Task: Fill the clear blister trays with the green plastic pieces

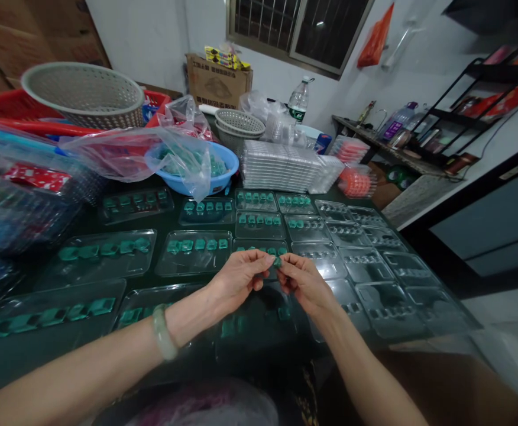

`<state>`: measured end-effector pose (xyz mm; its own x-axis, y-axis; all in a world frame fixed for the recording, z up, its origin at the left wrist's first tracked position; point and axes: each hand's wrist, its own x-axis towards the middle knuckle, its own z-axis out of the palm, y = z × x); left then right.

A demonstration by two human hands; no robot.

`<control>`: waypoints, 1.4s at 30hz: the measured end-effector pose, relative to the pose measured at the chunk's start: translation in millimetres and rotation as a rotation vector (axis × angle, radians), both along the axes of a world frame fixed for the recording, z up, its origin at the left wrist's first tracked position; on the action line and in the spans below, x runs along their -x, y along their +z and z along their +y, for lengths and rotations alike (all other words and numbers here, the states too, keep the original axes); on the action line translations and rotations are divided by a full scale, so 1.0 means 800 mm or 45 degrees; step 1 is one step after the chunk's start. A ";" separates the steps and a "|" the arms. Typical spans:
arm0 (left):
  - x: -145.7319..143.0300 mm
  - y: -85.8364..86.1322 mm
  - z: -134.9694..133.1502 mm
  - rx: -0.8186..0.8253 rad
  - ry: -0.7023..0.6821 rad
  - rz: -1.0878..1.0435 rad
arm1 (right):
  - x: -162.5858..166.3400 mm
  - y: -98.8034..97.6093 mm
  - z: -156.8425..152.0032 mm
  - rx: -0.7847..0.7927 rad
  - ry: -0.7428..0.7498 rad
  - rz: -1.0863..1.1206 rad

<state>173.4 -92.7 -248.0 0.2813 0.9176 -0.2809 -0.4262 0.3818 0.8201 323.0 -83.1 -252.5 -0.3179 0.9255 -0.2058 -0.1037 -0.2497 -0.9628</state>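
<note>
My left hand [241, 275] and my right hand [301, 281] meet over the table, fingertips pinching one small green translucent piece [277, 261] between them. Its exact kind is too small to make out. Just behind the hands lies a see-through plastic tray [259, 244] with green pieces, partly hidden by my fingers. To the left, several trays like this one [194, 260] hold rows of green pieces in their moulded slots. On the right, a see-through tray [365, 264] shows slots without green pieces. A pale green bangle [165, 332] circles my left wrist.
A blue basin [223, 177] with green pieces and a plastic bag stands at the back. Beside it are stacked see-through trays [277, 165] and a pink-orange stack [356, 180]. Wrapped packages [23, 201] crowd the left, near a grey basket [81, 89]. A bottle [298, 100] stands behind.
</note>
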 end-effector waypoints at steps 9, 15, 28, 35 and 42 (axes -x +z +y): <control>-0.004 -0.004 0.009 -0.004 0.101 0.165 | -0.006 -0.004 -0.009 -0.681 -0.168 -0.434; -0.010 -0.003 0.012 -0.032 0.067 0.223 | -0.011 -0.006 -0.005 -0.691 -0.136 -0.466; -0.021 -0.016 0.027 -0.031 0.126 0.181 | -0.007 -0.021 0.003 -0.631 -0.293 -0.446; -0.017 -0.003 0.028 0.040 0.023 0.122 | -0.022 -0.033 0.024 -0.733 -0.281 -0.567; 0.031 0.011 0.032 0.076 0.042 0.066 | -0.109 -0.050 0.180 -0.971 -0.513 -1.237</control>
